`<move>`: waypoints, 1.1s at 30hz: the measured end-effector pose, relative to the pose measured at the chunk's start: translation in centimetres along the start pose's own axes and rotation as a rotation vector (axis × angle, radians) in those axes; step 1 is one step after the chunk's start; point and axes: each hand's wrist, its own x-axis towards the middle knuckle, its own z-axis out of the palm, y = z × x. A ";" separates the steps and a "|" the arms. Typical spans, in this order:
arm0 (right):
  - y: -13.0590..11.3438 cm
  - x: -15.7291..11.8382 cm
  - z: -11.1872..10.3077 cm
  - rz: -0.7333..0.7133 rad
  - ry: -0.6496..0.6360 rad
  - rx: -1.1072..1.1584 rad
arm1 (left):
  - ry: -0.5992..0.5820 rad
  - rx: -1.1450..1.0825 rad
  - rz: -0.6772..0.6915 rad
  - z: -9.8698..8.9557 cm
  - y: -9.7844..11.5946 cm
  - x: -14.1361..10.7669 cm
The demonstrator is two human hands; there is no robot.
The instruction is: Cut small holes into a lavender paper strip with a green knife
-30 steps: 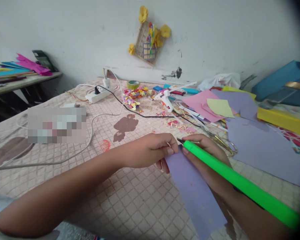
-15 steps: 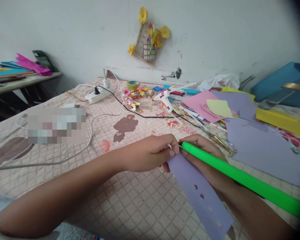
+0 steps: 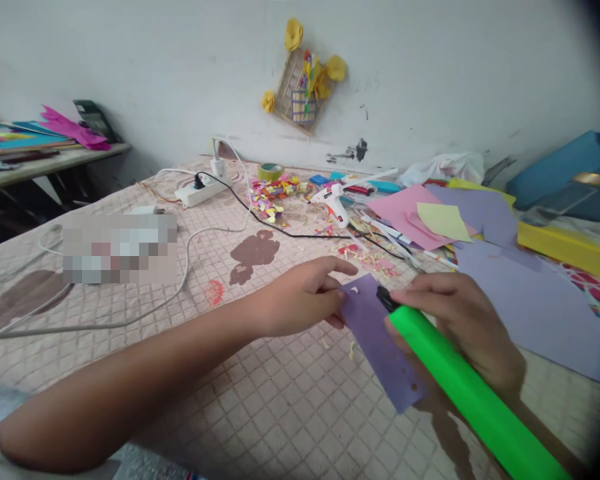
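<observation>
Paper (image 3: 375, 340), likely light, tearable: take solid edges. Your left hand (image 3: 300, 300) pinches it; your right hand (image 3: 475, 327) grips green tool (image 3: 445, 367).

Strip (image 3: 380, 343): purple paper, matt, smooth. Glue gun (image 3: 333, 200): white plastic. Tablecloth (image 3: 300, 407): cloth, matt. Bag (image 3: 443, 168): thin plastic. Wall (image 3: 180, 73): painted, matt, marked.
</observation>
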 end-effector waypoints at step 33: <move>-0.8 -2.5 0.6 0.225 -0.262 0.037 | 0.311 -0.605 0.077 4.2 -1.9 -0.6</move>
